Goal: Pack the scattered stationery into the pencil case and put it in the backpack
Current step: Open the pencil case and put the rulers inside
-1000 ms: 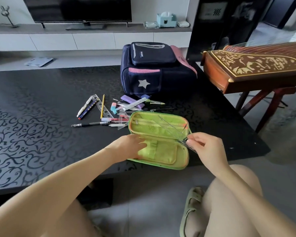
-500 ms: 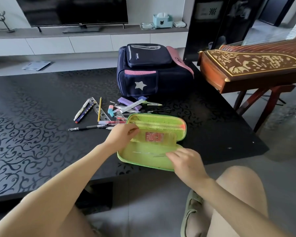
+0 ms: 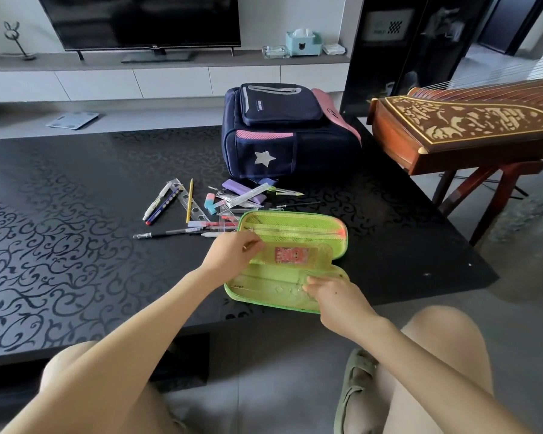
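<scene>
A green pencil case (image 3: 298,227) lies open on the black table near its front edge. My left hand (image 3: 232,253) pinches the case's inner flap with a clear pocket and a red card (image 3: 290,255). My right hand (image 3: 333,296) presses a clear plastic ruler into the near half of the case, fingers curled on it. Scattered pens, a yellow pencil (image 3: 189,200), rulers and erasers (image 3: 210,203) lie just behind and left of the case. A navy and pink backpack (image 3: 279,133) with a star stands behind them.
A wooden zither (image 3: 464,126) on a stand sits at the right, beside the table's (image 3: 60,230) edge. A TV unit with a television runs along the back wall. My knees are below the table's front edge.
The inner flap was turned over toward the far half, showing the red card. My right hand went from the case's right edge to its near half with the clear ruler. The left hand shifted up.
</scene>
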Motion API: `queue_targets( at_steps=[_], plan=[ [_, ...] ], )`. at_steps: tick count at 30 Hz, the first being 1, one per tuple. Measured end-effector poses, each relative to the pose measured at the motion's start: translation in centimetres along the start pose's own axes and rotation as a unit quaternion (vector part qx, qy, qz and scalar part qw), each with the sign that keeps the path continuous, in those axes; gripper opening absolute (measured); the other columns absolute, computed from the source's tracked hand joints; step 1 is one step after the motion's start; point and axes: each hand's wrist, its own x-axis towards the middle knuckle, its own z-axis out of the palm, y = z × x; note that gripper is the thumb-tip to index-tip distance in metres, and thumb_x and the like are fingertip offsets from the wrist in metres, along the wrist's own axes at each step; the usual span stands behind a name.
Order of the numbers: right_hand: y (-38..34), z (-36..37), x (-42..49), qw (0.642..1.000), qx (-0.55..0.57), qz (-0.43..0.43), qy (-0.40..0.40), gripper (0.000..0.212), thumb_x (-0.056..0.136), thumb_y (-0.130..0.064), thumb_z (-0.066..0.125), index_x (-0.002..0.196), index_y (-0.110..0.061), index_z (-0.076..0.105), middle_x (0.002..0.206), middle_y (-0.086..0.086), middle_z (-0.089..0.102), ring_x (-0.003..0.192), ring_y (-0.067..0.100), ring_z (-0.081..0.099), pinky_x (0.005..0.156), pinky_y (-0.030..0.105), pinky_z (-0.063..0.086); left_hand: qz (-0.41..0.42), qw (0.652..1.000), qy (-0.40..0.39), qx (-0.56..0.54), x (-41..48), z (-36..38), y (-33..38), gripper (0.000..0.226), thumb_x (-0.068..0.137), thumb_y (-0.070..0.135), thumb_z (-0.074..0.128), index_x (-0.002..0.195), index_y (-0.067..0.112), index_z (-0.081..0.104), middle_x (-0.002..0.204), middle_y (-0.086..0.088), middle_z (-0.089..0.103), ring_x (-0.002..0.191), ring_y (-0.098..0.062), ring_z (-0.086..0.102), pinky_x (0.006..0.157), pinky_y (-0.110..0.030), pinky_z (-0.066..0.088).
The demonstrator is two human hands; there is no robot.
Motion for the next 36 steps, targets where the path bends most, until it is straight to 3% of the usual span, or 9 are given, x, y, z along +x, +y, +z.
queue_targets(
  at_steps=[3, 7, 10, 13, 17, 23, 28, 32, 36],
  plan=[
    [-0.3, -0.7, -1.0, 0.998, 0.062, 0.007, 0.009, 0.06, 0.078, 0.01, 0.043, 0.132, -0.016, 0.049, 0.142, -0.002, 0.045, 0.129, 0.02, 0.042, 0.092, 0.033, 0.043, -0.003, 1.0, -0.022, -0.004, -0.8, -0.2, 0.3, 0.021, 0.093, 0.028, 0.052, 0.096, 0.016, 0.068, 0.073, 0.009, 0.059, 0.06, -0.014, 0.056, 0.051, -0.018, 0.037],
    [-0.7, -2.3, -0.9, 0.967, 0.126, -0.029, 0.221, 0.044, 0.066, 0.016, 0.058, 0.098, -0.01, 0.073, 0.095, 0.002, 0.074, 0.088, 0.022, 0.07, 0.069, 0.032, 0.058, -0.015, 0.992, -0.123, -0.022, -2.5, -0.9, -0.8, 0.02, 0.086, 0.037, 0.06, 0.097, 0.024, 0.072, 0.09, 0.018, 0.066, 0.087, -0.001, 0.058, 0.078, -0.018, 0.044],
    [-1.4, -4.2, 1.1, 0.949, 0.151, -0.034, 0.275, 0.028, 0.073, 0.01, 0.063, 0.092, -0.008, 0.074, 0.084, 0.0, 0.075, 0.078, 0.018, 0.071, 0.068, 0.024, 0.055, -0.026, 0.99, -0.132, -0.036, -3.1, -1.4, -2.5, 0.018, 0.085, 0.039, 0.061, 0.09, 0.027, 0.073, 0.085, 0.02, 0.067, 0.078, 0.004, 0.057, 0.076, -0.018, 0.043],
    [-2.6, -5.2, 4.3, 0.953, 0.147, -0.029, 0.265, 0.017, 0.084, -0.006, 0.065, 0.098, -0.009, 0.073, 0.092, 0.002, 0.075, 0.088, 0.02, 0.07, 0.077, 0.028, 0.052, -0.072, 0.997, -0.03, -0.028, -2.6, -2.4, -4.6, 0.017, 0.087, 0.031, 0.058, 0.087, 0.021, 0.072, 0.083, 0.009, 0.069, 0.078, -0.01, 0.061, 0.072, -0.024, 0.047],
    [-5.7, -4.3, 10.0, 0.982, 0.035, -0.078, 0.17, 0.042, 0.09, -0.035, 0.057, 0.125, -0.014, 0.057, 0.124, 0.003, 0.062, 0.114, 0.024, 0.054, 0.101, 0.035, 0.04, -0.154, 0.983, 0.095, 0.022, -1.0, -3.4, -8.0, 0.018, 0.086, 0.017, 0.053, 0.079, 0.007, 0.066, 0.08, -0.008, 0.068, 0.076, -0.028, 0.06, 0.066, -0.033, 0.048],
    [-9.0, -1.7, 18.2, 0.98, -0.181, -0.058, 0.063, 0.068, 0.088, -0.04, 0.056, 0.143, -0.009, 0.029, 0.143, 0.018, 0.039, 0.133, 0.038, 0.03, 0.116, 0.052, 0.007, -0.226, 0.961, 0.154, 0.034, 3.7, -5.1, -11.8, 0.02, 0.086, 0.011, 0.048, 0.077, 0.004, 0.064, 0.073, -0.008, 0.062, 0.067, -0.024, 0.049, 0.061, -0.027, 0.036],
    [-8.8, -1.2, 19.9, 0.944, -0.298, -0.128, 0.056, 0.046, 0.09, -0.015, 0.047, 0.132, 0.002, 0.041, 0.113, 0.015, 0.063, 0.106, 0.031, 0.056, 0.114, 0.057, 0.01, -0.29, 0.948, 0.111, 0.07, 9.5, -5.1, -14.6, 0.034, 0.085, 0.009, 0.047, 0.051, 0.008, 0.041, 0.052, -0.005, 0.044, 0.049, -0.023, 0.041, 0.044, -0.026, 0.026],
    [-8.0, -0.4, 19.8, 0.927, -0.311, -0.169, 0.123, 0.046, 0.079, -0.018, 0.062, 0.12, 0.001, 0.056, 0.085, 0.01, 0.07, 0.08, 0.026, 0.064, 0.11, 0.052, 0.031, -0.273, 0.952, 0.07, 0.123, 12.9, -4.3, -16.4, 0.025, 0.083, 0.006, 0.045, 0.096, 0.012, 0.067, 0.096, -0.013, 0.067, 0.083, -0.031, 0.061, 0.058, -0.03, 0.039],
    [-7.3, -0.6, 20.5, 0.957, -0.082, -0.104, 0.258, 0.03, 0.048, -0.009, 0.082, 0.074, -0.011, 0.069, 0.046, -0.003, 0.059, 0.043, 0.015, 0.056, 0.08, 0.036, 0.057, -0.236, 0.963, 0.07, 0.111, 14.5, -3.4, -17.7, 0.03, 0.089, 0.014, 0.048, 0.109, 0.025, 0.067, 0.113, -0.015, 0.054, 0.104, -0.034, 0.053, 0.084, -0.036, 0.046]
  ],
)
